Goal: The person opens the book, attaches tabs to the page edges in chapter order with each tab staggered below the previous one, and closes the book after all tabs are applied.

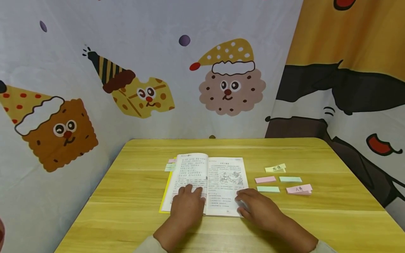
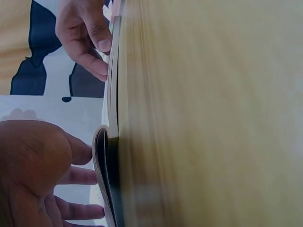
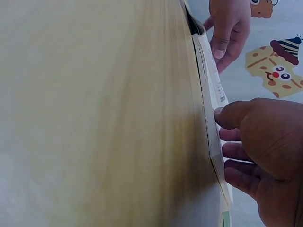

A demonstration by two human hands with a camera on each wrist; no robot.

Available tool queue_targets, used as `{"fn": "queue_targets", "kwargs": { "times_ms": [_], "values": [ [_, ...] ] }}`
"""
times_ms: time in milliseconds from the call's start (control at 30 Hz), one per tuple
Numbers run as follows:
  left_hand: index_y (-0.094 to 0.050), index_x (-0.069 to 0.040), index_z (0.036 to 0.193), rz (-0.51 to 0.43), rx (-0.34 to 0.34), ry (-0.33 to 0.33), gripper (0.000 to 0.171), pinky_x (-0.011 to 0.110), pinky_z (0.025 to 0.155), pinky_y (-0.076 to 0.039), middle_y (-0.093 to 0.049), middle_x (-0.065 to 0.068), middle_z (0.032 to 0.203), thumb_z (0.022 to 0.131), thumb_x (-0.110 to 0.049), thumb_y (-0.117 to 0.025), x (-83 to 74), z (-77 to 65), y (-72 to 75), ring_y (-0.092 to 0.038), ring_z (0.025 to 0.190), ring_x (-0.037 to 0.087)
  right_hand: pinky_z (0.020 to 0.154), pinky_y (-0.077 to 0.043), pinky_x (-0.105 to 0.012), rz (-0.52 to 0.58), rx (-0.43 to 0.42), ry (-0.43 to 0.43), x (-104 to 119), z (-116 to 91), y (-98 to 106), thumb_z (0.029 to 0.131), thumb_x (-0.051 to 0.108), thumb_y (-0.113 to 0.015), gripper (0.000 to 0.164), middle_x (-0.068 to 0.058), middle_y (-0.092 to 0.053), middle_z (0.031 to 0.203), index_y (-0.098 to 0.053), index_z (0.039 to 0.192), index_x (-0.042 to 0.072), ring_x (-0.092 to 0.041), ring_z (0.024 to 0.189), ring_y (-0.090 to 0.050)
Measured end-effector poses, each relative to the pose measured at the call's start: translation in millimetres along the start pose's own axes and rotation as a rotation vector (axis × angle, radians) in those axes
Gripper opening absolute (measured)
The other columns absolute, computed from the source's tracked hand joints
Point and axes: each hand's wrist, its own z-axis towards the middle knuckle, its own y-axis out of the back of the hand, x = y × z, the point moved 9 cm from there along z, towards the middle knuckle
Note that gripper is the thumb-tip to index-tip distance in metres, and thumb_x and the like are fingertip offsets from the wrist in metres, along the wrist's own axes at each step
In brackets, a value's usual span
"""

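An open book with printed pages lies on the wooden table; a line drawing fills part of its right page. My left hand rests on the lower left page, its fingers spread toward the top. Seen in the left wrist view, that side of the book bulges up beneath the fingertips. At the lower right edge of the book is my right hand, index finger and thumb apart along the page edge. The right wrist view shows the thumb right at the page edge, with the other fingers loosely bent alongside.
Right of the book lie a yellow folded paper slip and a pink one, both with handwriting, plus plain pink and green slips. Coloured tabs stick out at the book's left. A cartoon-printed cloth hangs behind the table.
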Motion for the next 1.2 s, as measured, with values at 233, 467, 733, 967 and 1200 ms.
{"fn": "queue_targets", "kwargs": {
  "times_ms": [233, 467, 733, 967, 1200],
  "values": [
    [-0.072, -0.001, 0.115, -0.044, -0.028, -0.055, 0.034, 0.049, 0.089, -0.052, -0.06, 0.013, 0.12, 0.096, -0.028, -0.071, -4.8, 2.3, 3.5, -0.054, 0.114, 0.032, 0.1, -0.05, -0.045, 0.013, 0.022, -0.01, -1, 0, 0, 0.091, 0.027, -0.077, 0.032, -0.006, -0.066, 0.129, -0.073, 0.117, 0.009, -0.025, 0.124, -0.059],
    [-0.072, -0.002, 0.102, -0.073, -0.076, -0.153, 0.016, 0.04, 0.083, -0.054, -0.065, 0.007, 0.108, 0.092, -0.014, -0.074, -16.5, 2.8, 9.4, -0.061, 0.103, 0.025, 0.102, -0.049, -0.045, 0.042, 0.057, -0.014, -3, -2, -4, 0.085, 0.04, -0.082, 0.04, -0.006, -0.064, 0.133, -0.073, 0.114, 0.015, -0.026, 0.127, -0.057],
    [-0.071, -0.006, 0.106, -0.059, -0.044, -0.178, 0.023, 0.038, 0.076, -0.055, -0.065, 0.005, 0.11, 0.092, -0.024, -0.075, -23.6, 2.0, 3.8, -0.062, 0.101, 0.023, 0.105, -0.047, -0.047, 0.071, 0.082, 0.015, -3, -3, -3, 0.082, 0.043, -0.084, 0.045, -0.007, -0.063, 0.135, -0.072, 0.115, 0.015, -0.029, 0.128, -0.056],
    [-0.066, -0.004, 0.116, -0.044, 0.018, -0.182, 0.062, 0.041, 0.084, -0.055, -0.062, 0.006, 0.116, 0.086, -0.058, -0.076, -26.3, -1.9, 0.5, -0.059, 0.11, 0.027, 0.105, -0.046, -0.049, 0.103, 0.092, 0.052, -2, 0, 2, 0.083, 0.039, -0.085, 0.039, -0.011, -0.064, 0.134, -0.074, 0.112, 0.015, -0.031, 0.127, -0.057],
    [-0.064, -0.003, 0.115, -0.027, 0.011, -0.208, 0.075, 0.038, 0.078, -0.055, -0.059, 0.005, 0.11, 0.076, -0.065, -0.081, -30.4, -4.1, 1.7, -0.058, 0.107, 0.026, 0.104, -0.047, -0.051, 0.154, 0.117, 0.07, -1, 2, 5, 0.089, 0.033, -0.08, 0.019, -0.011, -0.067, 0.13, -0.077, 0.103, 0.02, -0.031, 0.125, -0.059]
  ]
}}
